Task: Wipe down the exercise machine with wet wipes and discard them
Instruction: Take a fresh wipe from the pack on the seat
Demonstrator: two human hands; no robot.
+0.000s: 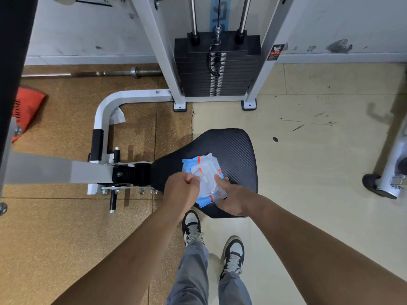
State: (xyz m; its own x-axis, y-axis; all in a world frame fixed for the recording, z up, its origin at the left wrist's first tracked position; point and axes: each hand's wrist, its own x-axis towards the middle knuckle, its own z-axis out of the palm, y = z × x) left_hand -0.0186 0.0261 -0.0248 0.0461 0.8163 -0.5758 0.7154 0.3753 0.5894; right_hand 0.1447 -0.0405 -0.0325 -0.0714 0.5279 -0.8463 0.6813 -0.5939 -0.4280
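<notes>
Head | left hand (184, 188) pinching wipes pack (203, 172) | right hand (229, 198) gripping pack

**Scuffed gym corner**

A pale wall (88, 36), marked with dark smudges, meets a floor split between brown cork mats (55, 227) at left and scratched cream tiles (319, 172) at right. A barbell (92, 73) lies along the baseboard; a red bag (27, 111) sits nearby.

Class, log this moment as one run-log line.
phase: getting wipe | left hand: pinching at pack opening | right hand: steadying wet wipes pack | pack: on black seat
</notes>
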